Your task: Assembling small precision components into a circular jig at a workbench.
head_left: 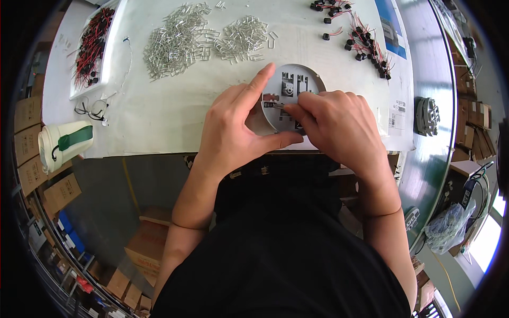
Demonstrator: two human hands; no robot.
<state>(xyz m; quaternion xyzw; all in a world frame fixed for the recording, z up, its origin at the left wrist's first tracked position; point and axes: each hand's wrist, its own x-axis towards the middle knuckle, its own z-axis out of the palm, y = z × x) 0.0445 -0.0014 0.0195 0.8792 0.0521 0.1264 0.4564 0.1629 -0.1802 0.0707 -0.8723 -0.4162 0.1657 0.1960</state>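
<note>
A round grey housing (pixel 277 82) with a raised rim lies near the front edge of the table, with dark slots and small metal parts inside it. My left hand (pixel 229 124) spans its left side, index finger along the rim and thumb at the near edge, holding it. Over the housing's right side, my right hand (pixel 342 122) is closed in a pinch. A thin metal tip (pixel 278 106) sticks out from its fingers toward the reddish part (pixel 271 97) inside the housing. The rest of that metal piece is hidden by my fingers.
Beyond the housing lie two heaps of U-shaped metal clips (pixel 177 42). Black parts with red wires (pixel 366 40) are scattered at the far right; more fill a white tray (pixel 104 69) on the left. Glasses (pixel 91 108) and a white-green cup (pixel 66 142) sit at the left edge.
</note>
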